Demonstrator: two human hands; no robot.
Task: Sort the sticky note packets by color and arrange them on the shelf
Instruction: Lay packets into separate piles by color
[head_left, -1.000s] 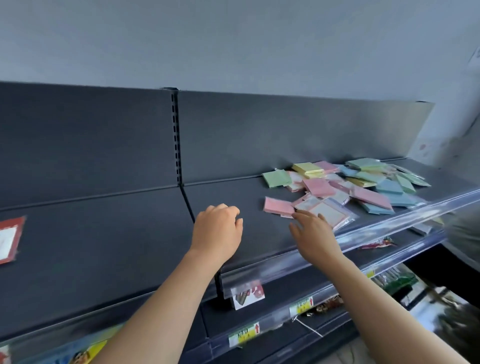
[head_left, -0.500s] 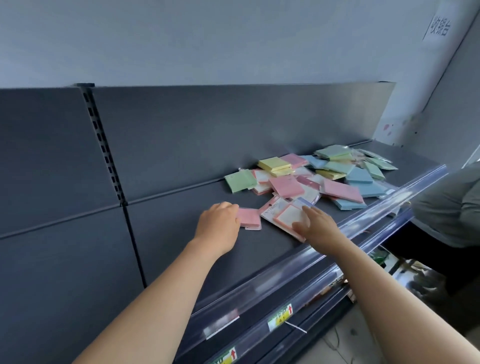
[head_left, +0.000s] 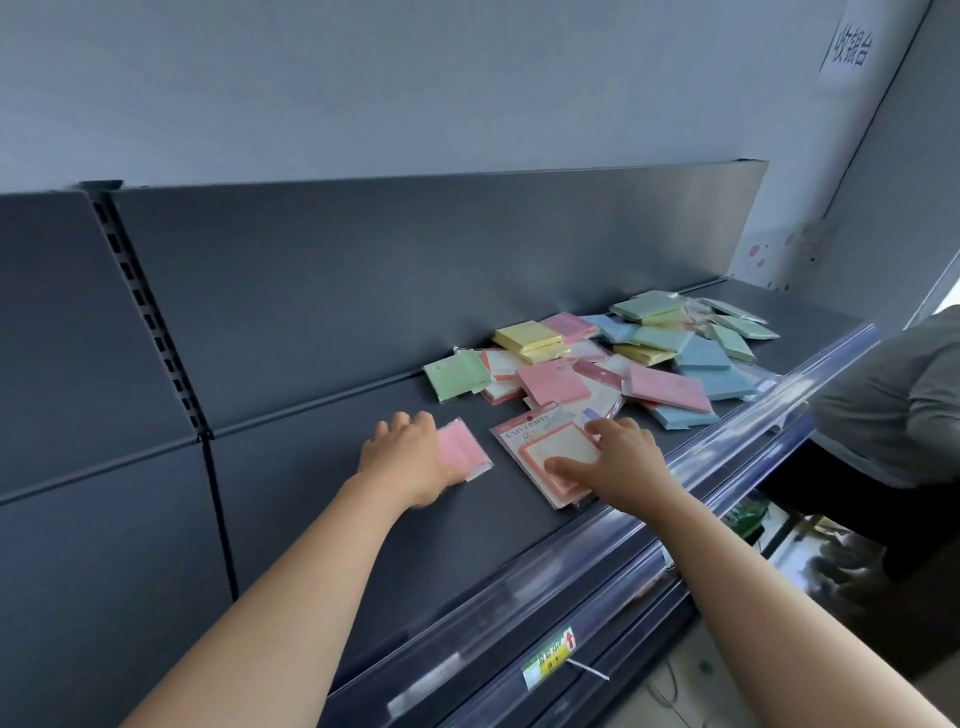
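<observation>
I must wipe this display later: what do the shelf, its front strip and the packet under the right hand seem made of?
Shelf: probably painted metal, matte dark grey, flat folded panels. Front strip: clear glossy plastic, see-through with glare. Packet under the right hand: likely printed card and paper in clear film, whose edges glint.

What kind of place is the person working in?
Most likely a shop. The metal shelf has a clear front rail, a price label sits on the tier below, sticky note packets lie heaped, and a wall sign appears to read cashier.
</observation>
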